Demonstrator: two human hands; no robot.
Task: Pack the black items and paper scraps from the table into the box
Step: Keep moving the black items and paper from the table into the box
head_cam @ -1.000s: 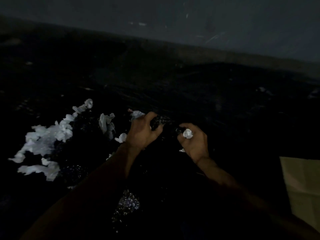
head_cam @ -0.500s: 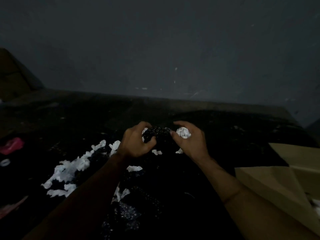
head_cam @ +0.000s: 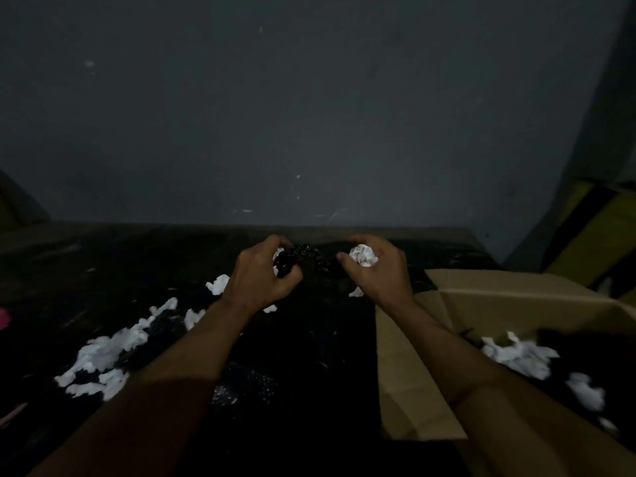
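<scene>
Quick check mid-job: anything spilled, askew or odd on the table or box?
Nothing looks damaged, though the picture is dim. Paper scraps lie strewn across the left of the table, not yet packed. A pink thing at the left edge stands out: neither black nor paper.

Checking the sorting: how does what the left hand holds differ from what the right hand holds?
The left hand grips a black beaded item, dark and glossy; the right hand holds a crumpled white paper scrap. The black item spills out of the left hand toward the right hand; the scrap sits wholly within the right hand's curl. Both are held left of the box.
</scene>
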